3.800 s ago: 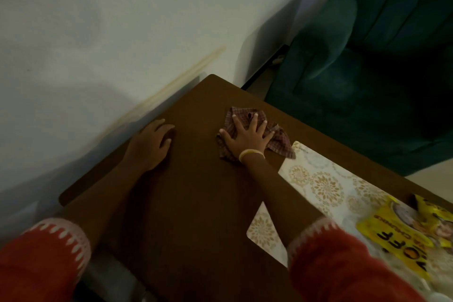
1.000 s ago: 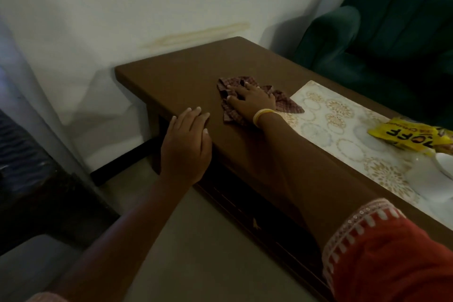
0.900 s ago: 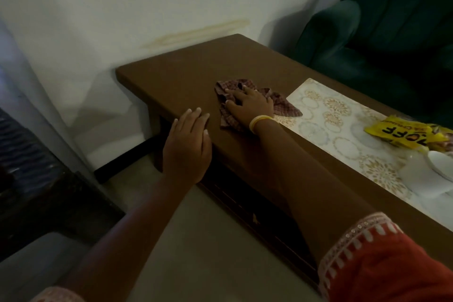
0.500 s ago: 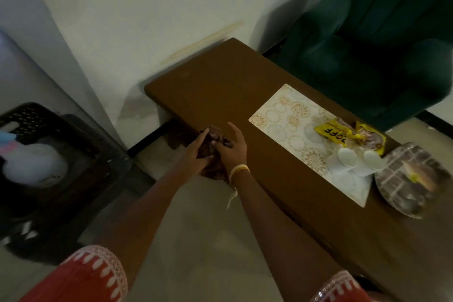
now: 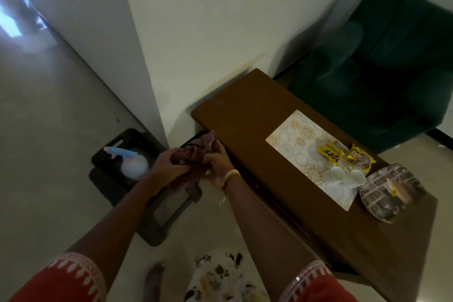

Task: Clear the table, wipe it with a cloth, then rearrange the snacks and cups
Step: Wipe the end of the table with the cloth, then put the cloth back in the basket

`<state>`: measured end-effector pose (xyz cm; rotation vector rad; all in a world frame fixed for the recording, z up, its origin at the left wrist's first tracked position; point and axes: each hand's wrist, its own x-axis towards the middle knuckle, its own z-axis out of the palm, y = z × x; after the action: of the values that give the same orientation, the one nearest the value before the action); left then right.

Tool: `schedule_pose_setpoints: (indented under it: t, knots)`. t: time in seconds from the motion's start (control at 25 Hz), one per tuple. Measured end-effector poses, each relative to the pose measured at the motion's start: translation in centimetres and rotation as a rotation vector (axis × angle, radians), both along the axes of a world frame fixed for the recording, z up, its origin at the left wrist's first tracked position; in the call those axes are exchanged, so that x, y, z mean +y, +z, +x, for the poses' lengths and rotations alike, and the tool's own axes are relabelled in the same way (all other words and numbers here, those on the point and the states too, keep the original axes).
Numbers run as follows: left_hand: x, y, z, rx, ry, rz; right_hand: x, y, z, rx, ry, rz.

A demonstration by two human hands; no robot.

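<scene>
A checked maroon cloth is bunched between both my hands, off the near left corner of the brown table. My left hand grips its lower part and my right hand grips it from the right. On the table lies a patterned mat with yellow snack packets and two small white cups on it. A round glass plate sits past the mat's right end.
A black crate with a white and blue object stands on the floor to the left, with a dark stool frame under my arms. A green armchair stands behind the table. A white wall corner juts out at the table's left end.
The cloth has left the table top and is now gathered in both hands beyond the table's edge. The view has pulled back and risen, showing the whole table.
</scene>
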<state>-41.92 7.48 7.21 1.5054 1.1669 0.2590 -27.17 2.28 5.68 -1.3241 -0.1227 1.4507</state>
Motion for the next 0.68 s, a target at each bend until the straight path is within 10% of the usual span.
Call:
schedule_pose_setpoints:
  t: [0.24, 0.68]
  knots:
    - [11.2, 2.7, -8.6, 0.065, 0.009, 0.108, 9.6, 1.7, -6.8, 0.080, 0.076, 0.011]
    - [26.2, -5.2, -13.7, 0.140, -0.031, 0.201, 21.0, -5.2, -13.6, -0.795, 0.033, -0.140]
